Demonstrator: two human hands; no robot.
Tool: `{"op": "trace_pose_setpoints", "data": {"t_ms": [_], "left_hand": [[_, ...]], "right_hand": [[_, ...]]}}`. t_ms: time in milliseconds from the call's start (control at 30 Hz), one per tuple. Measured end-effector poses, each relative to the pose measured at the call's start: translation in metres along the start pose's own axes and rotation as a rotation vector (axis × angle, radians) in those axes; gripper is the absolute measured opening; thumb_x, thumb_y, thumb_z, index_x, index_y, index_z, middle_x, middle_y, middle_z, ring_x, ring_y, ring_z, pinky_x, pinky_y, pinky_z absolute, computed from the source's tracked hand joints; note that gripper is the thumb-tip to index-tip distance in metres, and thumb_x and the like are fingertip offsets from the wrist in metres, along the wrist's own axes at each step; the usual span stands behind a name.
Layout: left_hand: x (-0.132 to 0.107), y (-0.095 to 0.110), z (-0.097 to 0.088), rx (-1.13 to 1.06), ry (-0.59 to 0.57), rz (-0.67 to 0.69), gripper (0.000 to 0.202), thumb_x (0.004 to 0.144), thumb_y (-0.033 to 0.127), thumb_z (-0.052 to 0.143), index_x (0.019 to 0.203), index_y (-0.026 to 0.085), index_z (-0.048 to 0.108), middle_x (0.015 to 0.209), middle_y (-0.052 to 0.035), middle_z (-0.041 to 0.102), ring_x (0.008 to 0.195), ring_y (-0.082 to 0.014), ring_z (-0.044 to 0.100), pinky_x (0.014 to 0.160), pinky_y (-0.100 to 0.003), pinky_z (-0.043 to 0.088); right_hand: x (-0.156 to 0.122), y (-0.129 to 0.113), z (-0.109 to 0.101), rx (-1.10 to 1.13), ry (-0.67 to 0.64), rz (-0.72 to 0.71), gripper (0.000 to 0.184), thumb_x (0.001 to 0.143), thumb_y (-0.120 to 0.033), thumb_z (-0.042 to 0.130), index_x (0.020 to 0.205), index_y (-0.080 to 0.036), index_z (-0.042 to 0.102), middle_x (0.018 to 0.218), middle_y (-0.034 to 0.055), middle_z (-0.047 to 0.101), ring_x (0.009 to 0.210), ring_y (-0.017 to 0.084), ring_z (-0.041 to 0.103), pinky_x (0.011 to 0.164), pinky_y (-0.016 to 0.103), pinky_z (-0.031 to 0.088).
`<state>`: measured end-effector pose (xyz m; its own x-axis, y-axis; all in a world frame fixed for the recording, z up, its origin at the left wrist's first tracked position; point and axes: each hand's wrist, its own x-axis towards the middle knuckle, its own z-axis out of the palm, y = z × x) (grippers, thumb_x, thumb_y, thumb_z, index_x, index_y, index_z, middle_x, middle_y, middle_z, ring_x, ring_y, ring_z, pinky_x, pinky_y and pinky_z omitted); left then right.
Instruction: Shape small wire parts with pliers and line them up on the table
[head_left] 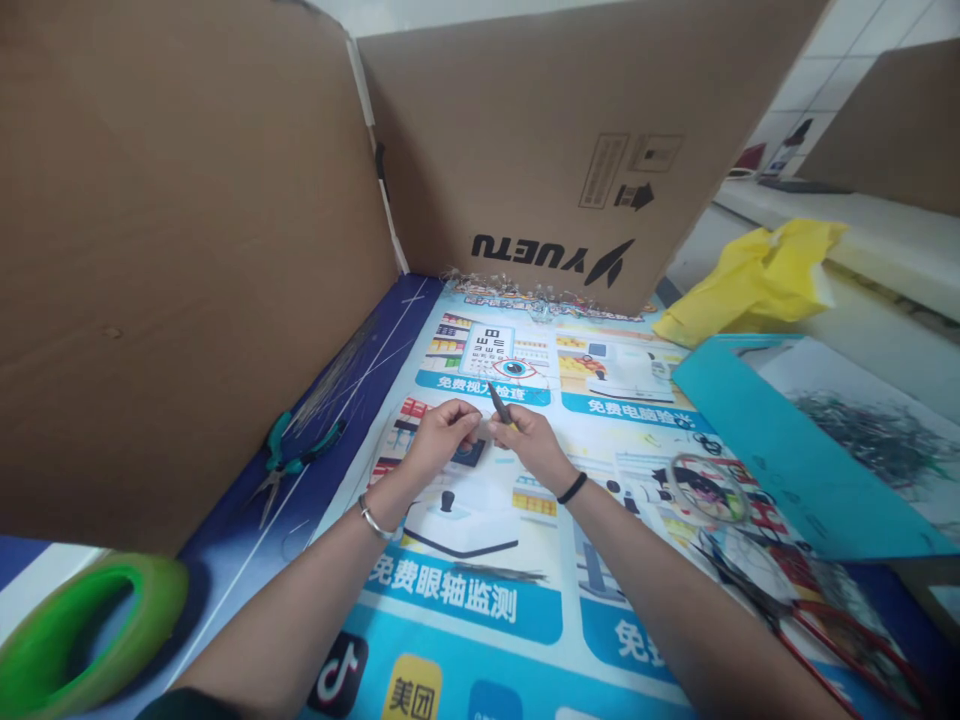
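Over the printed poster, my left hand [448, 435] is closed, thumb and fingertips pinched together. Whatever it pinches is too small to make out. Close beside it, almost touching, my right hand [534, 440] grips a dark hand tool with a narrow pointed tip [498, 400]. A bit of yellow shows on the tool near the fingers; the rest of it is hidden in the palm, so its exact kind is unclear. The tip points up and away from me.
Cardboard panels [540, 150] stand at the left and back. Left lie teal-handled pliers [279, 458], thin wires [326, 385] and a green tape roll [161, 590]. Right are red-handled scissors [795, 608], a clear ring [709, 490], a blue box [750, 440] with wire scraps and yellow plastic [750, 275].
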<state>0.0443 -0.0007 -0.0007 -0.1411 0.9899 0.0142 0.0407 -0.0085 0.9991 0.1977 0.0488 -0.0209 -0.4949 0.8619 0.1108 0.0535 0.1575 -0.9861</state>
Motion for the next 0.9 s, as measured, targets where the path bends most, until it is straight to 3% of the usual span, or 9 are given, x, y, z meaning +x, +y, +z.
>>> {"op": "trace_pose_setpoints", "data": {"t_ms": [233,433,767,900], "left_hand": [[-0.0007,0.0008,0.0020,0.058,-0.004,0.019,0.020,0.073,0.034,0.059,0.075,0.015,0.060,0.054,0.0030,0.053,0.048,-0.0080,0.047,0.048,-0.020,0.040],[-0.0015,-0.0036,-0.0031,0.194,0.023,0.102,0.019,0.076,0.035,0.056,0.076,0.016,0.060,0.053,0.0032,0.052,0.049,-0.0088,0.048,0.049,-0.020,0.038],[-0.0057,-0.0008,-0.0034,0.334,0.020,0.290,0.013,0.076,0.028,0.057,0.076,0.019,0.067,0.071,-0.0026,0.062,0.064,-0.0119,0.054,0.060,-0.022,0.043],[-0.0087,0.0006,-0.0020,0.382,0.009,0.296,0.016,0.080,0.031,0.054,0.076,0.019,0.064,0.068,-0.0016,0.062,0.061,-0.0111,0.055,0.059,-0.022,0.043]], "right_hand": [[-0.0029,-0.0038,0.0019,-0.013,0.048,-0.021,0.021,0.072,-0.039,0.057,0.076,-0.019,0.053,0.060,-0.0042,0.049,0.056,0.009,0.044,0.055,0.024,0.040],[0.0000,-0.0029,-0.0002,-0.060,-0.037,-0.008,0.020,0.072,-0.038,0.056,0.073,-0.019,0.053,0.058,-0.0048,0.048,0.054,0.009,0.042,0.053,0.022,0.036],[-0.0030,-0.0075,-0.0008,-0.256,-0.153,-0.135,0.016,0.075,-0.034,0.053,0.066,-0.020,0.052,0.063,-0.0043,0.049,0.061,0.010,0.043,0.058,0.022,0.035],[-0.0010,-0.0054,-0.0010,-0.184,-0.117,-0.103,0.016,0.073,-0.035,0.056,0.067,-0.020,0.054,0.064,-0.0039,0.050,0.063,0.011,0.045,0.060,0.022,0.036]]}}
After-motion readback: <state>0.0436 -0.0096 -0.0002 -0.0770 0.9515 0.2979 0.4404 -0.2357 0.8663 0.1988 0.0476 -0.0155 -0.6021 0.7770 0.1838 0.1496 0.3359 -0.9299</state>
